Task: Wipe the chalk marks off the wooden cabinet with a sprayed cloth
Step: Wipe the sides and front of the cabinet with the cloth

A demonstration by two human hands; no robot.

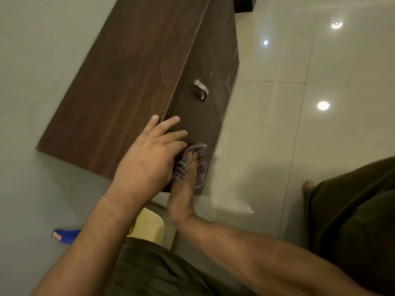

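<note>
Down at the near end of the wooden cabinet [132, 67], a person's right hand [183, 189], blurred, presses a checked cloth [197, 159] against the front panel with fingers stretched straight. The left hand [149, 159] rests just beside it, fingers spread flat over the top edge. Faint pale smears [223, 82], probably chalk, lie farther along the front past the metal handle [201, 88], so the next sweep likely runs away from the body along the cabinet's length. No container shows plainly.

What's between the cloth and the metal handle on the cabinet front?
Only bare wood of the cabinet front separates cloth and handle, seen in the head view.
</note>
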